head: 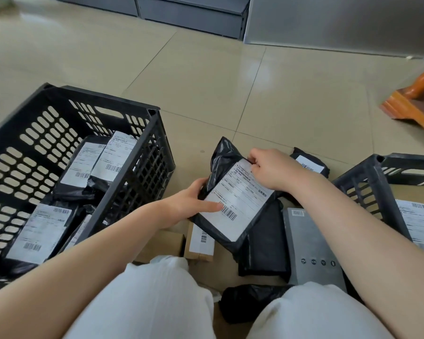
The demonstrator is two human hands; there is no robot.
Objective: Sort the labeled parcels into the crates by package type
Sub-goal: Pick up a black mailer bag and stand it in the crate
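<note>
Left hand (194,200): fingers curled round the near-left edge of a black poly-bag parcel (233,199), thumb lying flat across its white label (238,201) beside the barcode. Right hand (269,167): fingertips pinching the far corner of the same label and bag. Parcel: held tilted between both hands, above a pile of parcels on the floor. Pile, near and right: further black bags (264,243), a brown carton (198,243), a grey box (311,248). Left: black slotted crate (142,172) holding several labelled black bags. Right: second black crate (367,182), holding a labelled carton (421,221). Far right: orange wooden furniture leg (416,99) on pale tiles.
</note>
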